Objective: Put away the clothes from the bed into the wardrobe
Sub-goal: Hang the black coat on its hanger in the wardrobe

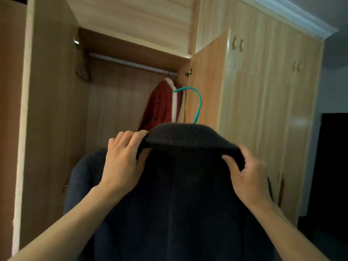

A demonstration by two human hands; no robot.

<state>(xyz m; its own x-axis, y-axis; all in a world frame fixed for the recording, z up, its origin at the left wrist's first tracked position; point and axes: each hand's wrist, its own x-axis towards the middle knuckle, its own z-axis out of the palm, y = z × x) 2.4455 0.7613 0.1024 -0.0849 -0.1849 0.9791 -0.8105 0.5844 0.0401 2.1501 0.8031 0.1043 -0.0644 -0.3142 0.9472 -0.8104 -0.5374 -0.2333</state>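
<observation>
Up in front of the open wardrobe (56, 110), both hands grip the coat (184, 194) collar, left hand (122, 162) and right hand (248, 178) fingers curled round it. Teal hook (195, 104) sits below the rail (131, 64), so it could miss, or the coat might slip off.

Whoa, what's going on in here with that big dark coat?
A person is putting a dark coat away. They hold it up by the collar, the left hand gripping one end and the right hand the other, in front of the open wardrobe. The coat sits on a teal hanger, whose hook is not yet on the rail. A red garment hangs at the rail's right end.
</observation>
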